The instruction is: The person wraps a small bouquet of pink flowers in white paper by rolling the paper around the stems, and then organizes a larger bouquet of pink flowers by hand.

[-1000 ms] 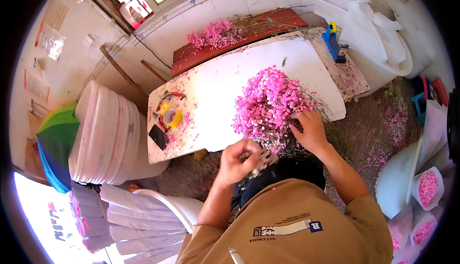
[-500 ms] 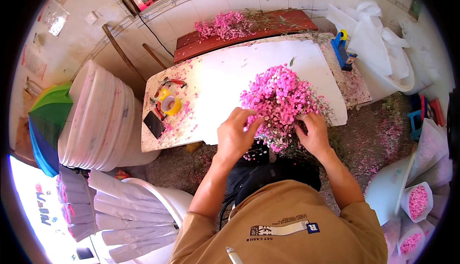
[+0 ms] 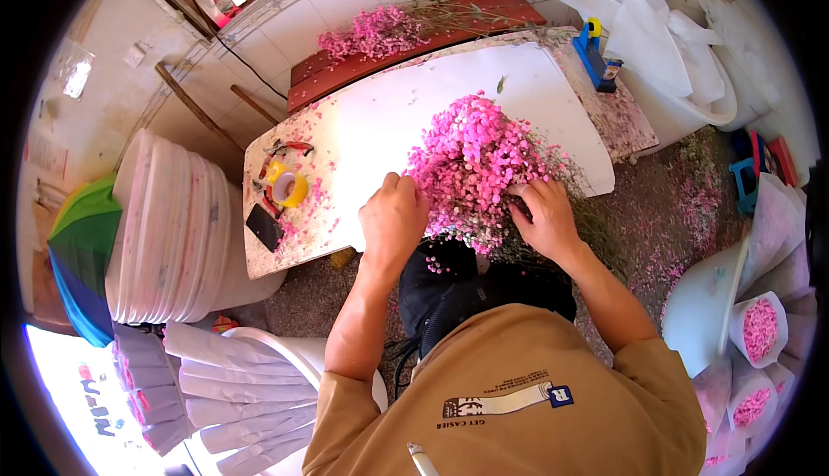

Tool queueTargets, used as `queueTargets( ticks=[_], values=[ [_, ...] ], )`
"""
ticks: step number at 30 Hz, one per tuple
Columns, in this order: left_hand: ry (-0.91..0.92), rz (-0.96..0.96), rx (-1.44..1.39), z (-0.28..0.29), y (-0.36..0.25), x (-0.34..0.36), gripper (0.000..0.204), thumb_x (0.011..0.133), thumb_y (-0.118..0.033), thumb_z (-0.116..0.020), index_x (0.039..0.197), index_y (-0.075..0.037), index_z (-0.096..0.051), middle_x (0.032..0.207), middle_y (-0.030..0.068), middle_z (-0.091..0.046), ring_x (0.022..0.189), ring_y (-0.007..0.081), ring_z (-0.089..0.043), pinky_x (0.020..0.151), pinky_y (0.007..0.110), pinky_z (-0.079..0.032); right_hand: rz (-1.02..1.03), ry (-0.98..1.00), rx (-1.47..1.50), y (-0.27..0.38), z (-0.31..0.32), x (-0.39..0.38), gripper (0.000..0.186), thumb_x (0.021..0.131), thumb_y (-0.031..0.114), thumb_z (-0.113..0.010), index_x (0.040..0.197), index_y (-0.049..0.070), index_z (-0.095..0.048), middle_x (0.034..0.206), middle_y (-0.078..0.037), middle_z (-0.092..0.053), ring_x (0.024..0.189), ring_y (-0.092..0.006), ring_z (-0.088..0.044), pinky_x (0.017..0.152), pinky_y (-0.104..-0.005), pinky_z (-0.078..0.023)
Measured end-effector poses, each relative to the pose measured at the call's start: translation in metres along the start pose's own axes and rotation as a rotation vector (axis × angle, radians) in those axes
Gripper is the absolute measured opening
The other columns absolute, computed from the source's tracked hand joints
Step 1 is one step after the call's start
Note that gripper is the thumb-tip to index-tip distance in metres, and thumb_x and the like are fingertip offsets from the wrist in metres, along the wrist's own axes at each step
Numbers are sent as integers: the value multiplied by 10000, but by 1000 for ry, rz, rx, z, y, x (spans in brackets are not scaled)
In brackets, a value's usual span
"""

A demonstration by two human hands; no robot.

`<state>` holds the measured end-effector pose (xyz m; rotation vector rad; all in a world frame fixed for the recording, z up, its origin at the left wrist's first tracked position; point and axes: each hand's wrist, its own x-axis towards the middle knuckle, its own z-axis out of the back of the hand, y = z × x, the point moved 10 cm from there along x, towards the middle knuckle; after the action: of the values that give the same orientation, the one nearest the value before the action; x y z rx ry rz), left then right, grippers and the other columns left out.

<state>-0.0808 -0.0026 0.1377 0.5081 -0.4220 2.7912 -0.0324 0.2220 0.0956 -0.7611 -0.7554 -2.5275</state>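
Observation:
A full bunch of pink baby's breath (image 3: 475, 165) leans over the near edge of the table, its green stems toward my lap. My right hand (image 3: 548, 217) grips the bunch's right side, with thumb and forefinger around some sprigs. At its left edge, my left hand (image 3: 395, 217) is closed with curled fingers against the blossoms. Whatever those fingers pinch is hidden. Beneath the bunch lies a large white sheet (image 3: 389, 113) on the table.
Red-handled pruners (image 3: 298, 145), a yellow tape roll (image 3: 288, 189) and a black phone (image 3: 264, 227) lie left. A blue tape dispenser (image 3: 594, 57) stands far right. More pink sprigs (image 3: 376, 34) lie on a red bench (image 3: 311, 89). Stacked tubs (image 3: 173, 226) and wrapped bouquets (image 3: 760, 331) flank me.
The whole view has shifted a little. My left hand's fingers have curled in from a looser, spread pinch at the bunch's left side. My right hand stays on the right side.

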Motion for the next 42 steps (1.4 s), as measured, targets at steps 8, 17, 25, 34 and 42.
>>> queueTargets(
  ticks=[8,17,25,34,42],
  values=[
    [-452,549,-1215,5,79,-24,77,983,-68,-681,1012,-14,-726,752,14,-653,572,44,-555,452,201,-436,-22,-2,37,-8,1,2,290,874,235,-783,1074,63,-662,951,-100,-630,915,-323,-592,827,-448,-444],
    [550,62,-721,-78,-21,-88,258,922,-202,-763,1078,2,-747,795,120,-715,693,204,-677,659,343,-531,-84,381,-145,-11,-28,-5,1088,677,433,-934,1512,1,-387,1367,-216,-462,1275,-403,-452,1116,-510,-356],
    [234,115,-827,-112,-42,-64,160,891,-167,-750,907,-8,-749,768,164,-675,676,312,-655,637,408,-504,-93,208,-135,-48,-25,3,873,786,313,-866,1492,38,-431,1352,-202,-498,1251,-401,-496,1072,-518,-394],
    [32,634,-1457,-89,57,-113,103,1049,-74,-610,968,-58,-673,831,-12,-631,729,92,-605,645,235,-507,-132,123,-118,-62,-24,9,763,823,320,-819,1441,25,-482,1254,-181,-533,1184,-376,-527,1017,-516,-415],
    [476,529,-1470,-116,-7,-102,60,1013,-43,-616,1033,-26,-562,964,106,-699,702,94,-612,567,254,-533,-140,128,-105,-57,-21,11,745,809,307,-830,1413,15,-506,1241,-175,-541,1164,-370,-536,1000,-504,-429]
  ],
)
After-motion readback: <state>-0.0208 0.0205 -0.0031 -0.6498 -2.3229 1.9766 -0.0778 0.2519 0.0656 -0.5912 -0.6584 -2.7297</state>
